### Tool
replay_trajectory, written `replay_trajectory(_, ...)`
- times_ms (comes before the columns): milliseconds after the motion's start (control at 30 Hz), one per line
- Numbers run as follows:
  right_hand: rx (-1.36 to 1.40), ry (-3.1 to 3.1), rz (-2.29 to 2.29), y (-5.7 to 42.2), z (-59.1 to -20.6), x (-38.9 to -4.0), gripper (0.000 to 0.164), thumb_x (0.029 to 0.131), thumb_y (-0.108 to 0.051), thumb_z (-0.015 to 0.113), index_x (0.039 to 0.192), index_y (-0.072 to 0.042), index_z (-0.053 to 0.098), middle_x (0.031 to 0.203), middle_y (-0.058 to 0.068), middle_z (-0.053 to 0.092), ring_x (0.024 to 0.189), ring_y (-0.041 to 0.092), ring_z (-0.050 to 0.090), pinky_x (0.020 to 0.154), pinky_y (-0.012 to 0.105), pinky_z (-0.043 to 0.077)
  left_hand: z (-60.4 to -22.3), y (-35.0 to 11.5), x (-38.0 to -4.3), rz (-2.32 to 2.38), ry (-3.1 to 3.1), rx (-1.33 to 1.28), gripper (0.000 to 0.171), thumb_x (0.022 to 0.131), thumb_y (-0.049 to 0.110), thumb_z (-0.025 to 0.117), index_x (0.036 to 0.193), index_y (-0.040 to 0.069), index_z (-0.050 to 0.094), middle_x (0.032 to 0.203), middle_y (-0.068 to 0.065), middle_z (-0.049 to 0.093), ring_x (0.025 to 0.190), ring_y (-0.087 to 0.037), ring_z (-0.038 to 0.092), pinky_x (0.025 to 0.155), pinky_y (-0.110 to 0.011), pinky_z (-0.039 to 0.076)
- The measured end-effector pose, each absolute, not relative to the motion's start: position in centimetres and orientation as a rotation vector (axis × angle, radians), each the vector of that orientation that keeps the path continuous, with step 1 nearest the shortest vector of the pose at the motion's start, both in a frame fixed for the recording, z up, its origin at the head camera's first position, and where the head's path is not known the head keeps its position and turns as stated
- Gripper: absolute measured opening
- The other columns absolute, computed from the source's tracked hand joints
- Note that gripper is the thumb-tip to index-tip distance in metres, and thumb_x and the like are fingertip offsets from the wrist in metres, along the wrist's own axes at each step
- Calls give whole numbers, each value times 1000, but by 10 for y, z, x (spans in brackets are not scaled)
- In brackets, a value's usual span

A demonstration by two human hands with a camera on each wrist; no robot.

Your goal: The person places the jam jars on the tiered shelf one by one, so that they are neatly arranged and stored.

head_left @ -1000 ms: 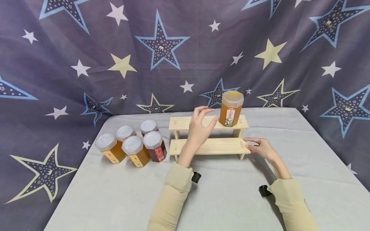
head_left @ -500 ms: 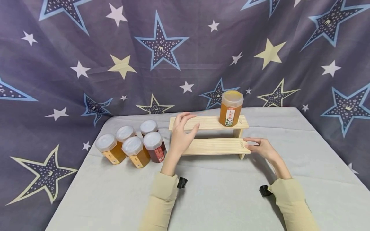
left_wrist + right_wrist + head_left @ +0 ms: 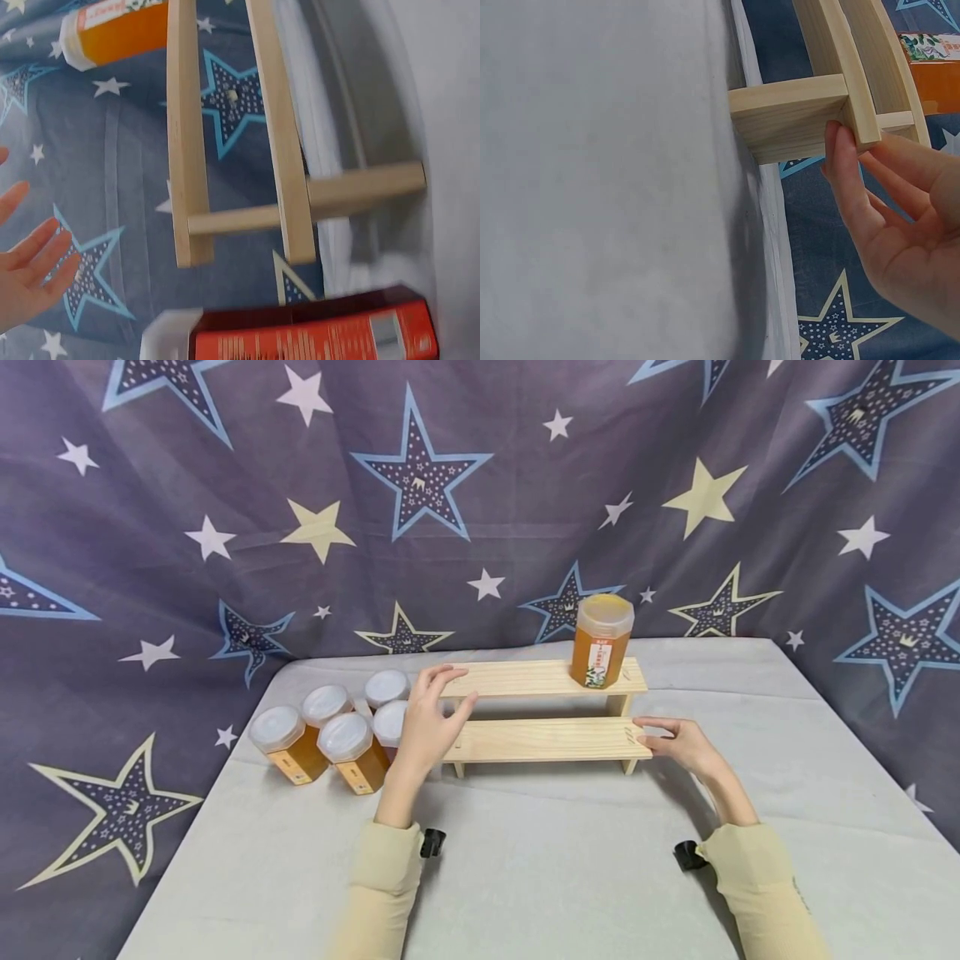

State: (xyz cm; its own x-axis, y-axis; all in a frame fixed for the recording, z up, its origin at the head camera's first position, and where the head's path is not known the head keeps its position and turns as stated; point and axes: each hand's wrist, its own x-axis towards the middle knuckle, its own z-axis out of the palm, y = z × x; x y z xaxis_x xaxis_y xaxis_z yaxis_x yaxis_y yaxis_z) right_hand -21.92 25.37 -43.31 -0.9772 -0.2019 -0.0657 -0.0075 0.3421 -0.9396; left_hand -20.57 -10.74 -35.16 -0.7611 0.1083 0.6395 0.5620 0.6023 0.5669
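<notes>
A two-tier wooden shelf [image 3: 547,739] stands on the table. One jar of amber honey [image 3: 600,647] with a clear lid sits at the right end of its upper tier. My right hand [image 3: 682,747] pinches the right end of the lower board, with thumb and fingers on either side of it in the right wrist view. My left hand [image 3: 427,722], empty with fingers spread, is in the air between the shelf's left end and a dark red jar [image 3: 387,724], partly covering that jar. In the left wrist view the red label [image 3: 322,337] of a jar shows close below.
Left of the shelf, amber jars [image 3: 352,756] and dark jars with whitish lids stand grouped together. A pale cloth covers the table [image 3: 555,860]. Behind it hangs a star-printed curtain [image 3: 510,510].
My left hand has moved left, from near the jar on the upper tier, across the shelf to the grouped jars. My right hand has stayed on the lower board.
</notes>
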Motion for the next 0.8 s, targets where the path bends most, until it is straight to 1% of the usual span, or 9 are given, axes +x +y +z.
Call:
replay_trajectory(233,-187,2426,-1708,254,-433,-219,45,85,-6,57,123,14,42,105,29,57,74,4,61,68,25,51,-350,-130,-200,-1026,-2379,-505,32,80,17,64,109,6,59,113,-14,49,105,-28,46,87,-44,37)
replay_trajectory(333,-187,2431,-1709,254,-433,-219,45,85,-6,57,122,14,43,105,30,57,74,4,61,67,24,50,-349,-140,-197,-1007,-2428,-489,32,81,19,63,110,7,59,114,-13,48,107,-27,44,88,-44,36)
replay_trajectory(633,-148,2456,-1675,254,-434,-219,44,84,-9,58,122,11,45,104,26,58,73,2,61,70,27,50,-347,-168,-188,-999,-2500,-417,32,80,19,63,111,9,59,115,-12,48,108,-27,43,90,-46,33)
replay_trajectory(800,-162,2451,-1678,254,-434,-219,45,85,-9,58,122,12,44,105,27,57,74,2,61,69,26,50,-346,-185,-182,-1001,-2543,-349,34,82,22,62,113,7,58,117,-13,46,111,-30,40,89,-48,32)
